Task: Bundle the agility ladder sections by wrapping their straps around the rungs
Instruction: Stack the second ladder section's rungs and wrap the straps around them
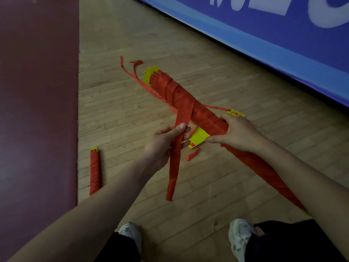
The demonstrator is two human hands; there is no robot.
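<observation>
Head view, flat red strap (173, 173), yellow rungs (148, 76)

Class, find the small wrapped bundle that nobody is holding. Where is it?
Head view, lower left: the small bundle lies on the wooden floor, close beside the dark red area, left of the left hand.

The right hand (239, 133) grips a long bundle (181, 93) of yellow rungs wound in red strap, slanting over the wooden floor (132, 35). The left hand (166, 140) pinches the loose strap (174, 167) coming off it, whose end hangs down. A smaller wrapped bundle (95, 171) lies on the floor beside a maroon mat (37, 91).
</observation>
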